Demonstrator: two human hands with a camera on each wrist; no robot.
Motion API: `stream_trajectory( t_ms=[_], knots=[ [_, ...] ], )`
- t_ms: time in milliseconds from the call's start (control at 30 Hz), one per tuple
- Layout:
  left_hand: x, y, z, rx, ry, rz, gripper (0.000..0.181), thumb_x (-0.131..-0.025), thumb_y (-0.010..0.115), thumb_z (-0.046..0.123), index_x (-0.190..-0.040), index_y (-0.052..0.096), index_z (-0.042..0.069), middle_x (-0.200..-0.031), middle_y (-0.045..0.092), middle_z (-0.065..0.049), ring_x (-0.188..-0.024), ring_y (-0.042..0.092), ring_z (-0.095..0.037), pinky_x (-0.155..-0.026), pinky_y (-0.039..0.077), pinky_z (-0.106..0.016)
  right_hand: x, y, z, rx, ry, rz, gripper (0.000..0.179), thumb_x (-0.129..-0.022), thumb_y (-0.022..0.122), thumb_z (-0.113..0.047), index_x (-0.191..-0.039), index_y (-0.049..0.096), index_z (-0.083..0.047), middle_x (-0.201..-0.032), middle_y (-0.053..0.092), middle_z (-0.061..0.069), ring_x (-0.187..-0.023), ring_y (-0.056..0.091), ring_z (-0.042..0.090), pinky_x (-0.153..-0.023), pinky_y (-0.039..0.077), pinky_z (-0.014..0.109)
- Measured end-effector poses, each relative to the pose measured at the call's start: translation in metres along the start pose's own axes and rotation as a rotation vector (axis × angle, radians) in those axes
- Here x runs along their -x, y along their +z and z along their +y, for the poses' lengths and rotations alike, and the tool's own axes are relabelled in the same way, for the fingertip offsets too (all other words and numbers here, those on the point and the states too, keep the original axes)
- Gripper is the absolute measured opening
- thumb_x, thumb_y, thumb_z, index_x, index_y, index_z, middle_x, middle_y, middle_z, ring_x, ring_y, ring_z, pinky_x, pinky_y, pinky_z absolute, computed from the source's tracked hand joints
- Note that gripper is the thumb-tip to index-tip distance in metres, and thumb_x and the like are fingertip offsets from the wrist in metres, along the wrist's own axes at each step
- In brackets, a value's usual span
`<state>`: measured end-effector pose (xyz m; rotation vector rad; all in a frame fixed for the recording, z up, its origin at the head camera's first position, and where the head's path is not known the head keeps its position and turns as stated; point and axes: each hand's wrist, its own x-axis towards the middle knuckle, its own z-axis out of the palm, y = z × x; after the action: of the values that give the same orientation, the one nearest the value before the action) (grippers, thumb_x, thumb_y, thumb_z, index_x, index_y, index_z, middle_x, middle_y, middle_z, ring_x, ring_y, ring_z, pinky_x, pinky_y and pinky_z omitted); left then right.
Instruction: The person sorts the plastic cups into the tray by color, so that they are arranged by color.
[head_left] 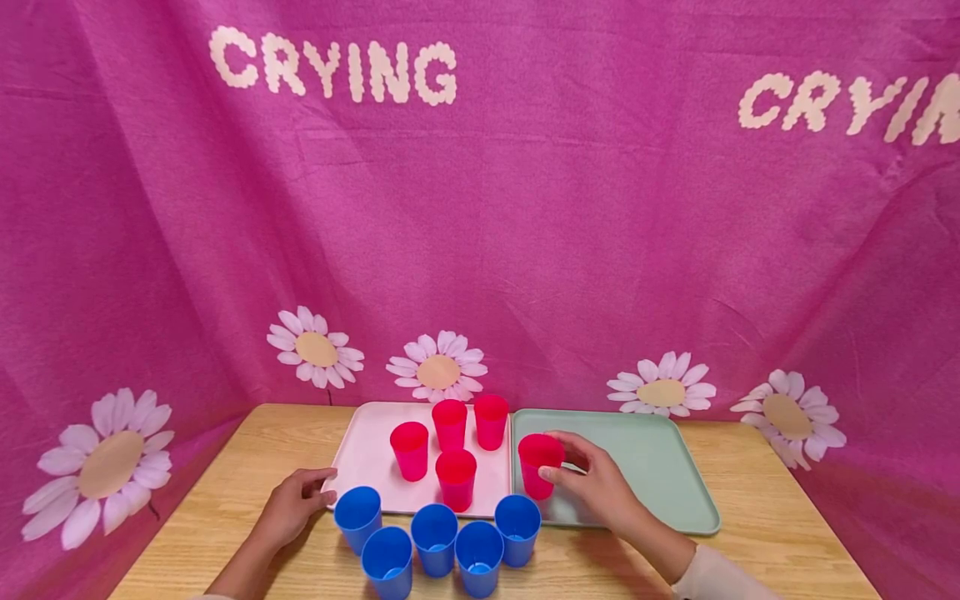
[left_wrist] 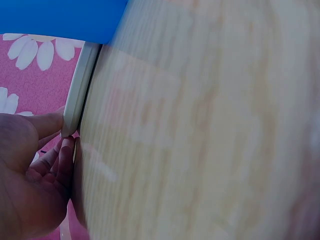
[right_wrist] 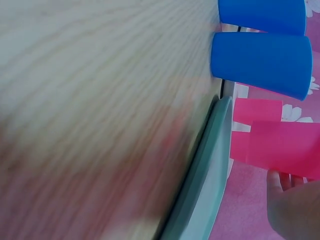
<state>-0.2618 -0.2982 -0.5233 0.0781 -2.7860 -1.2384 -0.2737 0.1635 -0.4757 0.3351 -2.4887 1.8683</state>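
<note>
While clamping red plastic cup (head_left: 534, 477) (right hand (head_left: 597, 485)), pink rectangular tray (head_left: 367, 437) by corner (left hand (head_left: 291, 507)) — probably past four trayed reds (head_left: 456, 483), leaving five blue plastic cups (head_left: 435, 546).

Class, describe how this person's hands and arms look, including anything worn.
The left hand and right hand are bare: no gloves or rings show. The right sleeve looks plain, pale beige and ends short of the hand; of the left sleeve, only a light sliver shows at the head view's bottom edge.
</note>
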Motion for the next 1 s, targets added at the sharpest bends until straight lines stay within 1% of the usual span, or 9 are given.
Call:
stream_trajectory(
  t_ms=[167, 267, 500, 733, 867, 1000],
  knots=[
    [0.000, 0.000, 0.001, 0.009, -0.011, -0.005, 0.037, -0.094, 0.073, 0.004, -0.130, 0.067, -0.004, -0.118, 0.066, -0.021, -0.103, 0.058, -0.030, -0.095, 0.049, -0.050, -0.011, 0.008, -0.001, 0.005, -0.032, -0.020, 0.056, -0.087, 0.084, -0.018, -0.139, 0.063, -0.010, -0.125, 0.070, 0.012, -0.116, 0.065, 0.030, -0.086, 0.059, 0.028],
    [0.000, 0.000, 0.002, 0.007, -0.016, -0.010, 0.038, -0.094, 0.073, 0.005, -0.131, 0.067, -0.004, -0.119, 0.066, -0.021, -0.103, 0.058, -0.030, -0.095, 0.049, -0.050, -0.016, 0.013, -0.002, -0.001, -0.042, -0.037, 0.057, -0.088, 0.083, -0.018, -0.140, 0.062, -0.009, -0.127, 0.069, 0.013, -0.118, 0.064, 0.031, -0.087, 0.059, 0.030],
    [-0.001, 0.000, 0.002, 0.003, -0.025, -0.014, 0.038, -0.095, 0.073, 0.005, -0.131, 0.066, -0.003, -0.115, 0.066, -0.018, -0.099, 0.056, -0.027, -0.089, 0.049, -0.043, -0.026, 0.023, -0.006, -0.011, -0.043, -0.084, 0.058, -0.089, 0.082, -0.022, -0.142, 0.060, -0.014, -0.132, 0.066, 0.010, -0.122, 0.062, 0.031, -0.090, 0.059, 0.035],
    [0.000, -0.001, 0.002, 0.003, -0.026, -0.013, 0.039, -0.094, 0.073, 0.006, -0.131, 0.067, -0.003, -0.112, 0.066, -0.016, -0.096, 0.054, -0.026, -0.084, 0.047, -0.039, -0.035, 0.031, -0.003, 0.001, -0.057, -0.116, 0.059, -0.090, 0.081, -0.020, -0.144, 0.058, -0.008, -0.133, 0.065, 0.015, -0.123, 0.062, 0.035, -0.092, 0.059, 0.038],
    [0.000, -0.001, 0.001, 0.009, -0.025, -0.009, 0.038, -0.094, 0.073, 0.006, -0.131, 0.067, -0.003, -0.111, 0.066, -0.015, -0.095, 0.053, -0.026, -0.083, 0.046, -0.037, -0.040, 0.035, 0.001, 0.005, -0.055, -0.122, 0.060, -0.090, 0.081, -0.020, -0.144, 0.058, -0.007, -0.135, 0.064, 0.015, -0.125, 0.061, 0.037, -0.093, 0.058, 0.040],
    [0.000, -0.001, 0.001, 0.013, -0.024, -0.008, 0.038, -0.094, 0.073, 0.006, -0.131, 0.067, -0.003, -0.110, 0.065, -0.015, -0.094, 0.053, -0.026, -0.082, 0.045, -0.037, -0.043, 0.038, 0.002, -0.002, -0.057, -0.140, 0.060, -0.091, 0.080, -0.019, -0.145, 0.056, -0.006, -0.138, 0.062, 0.018, -0.127, 0.059, 0.041, -0.095, 0.057, 0.043]
  ],
)
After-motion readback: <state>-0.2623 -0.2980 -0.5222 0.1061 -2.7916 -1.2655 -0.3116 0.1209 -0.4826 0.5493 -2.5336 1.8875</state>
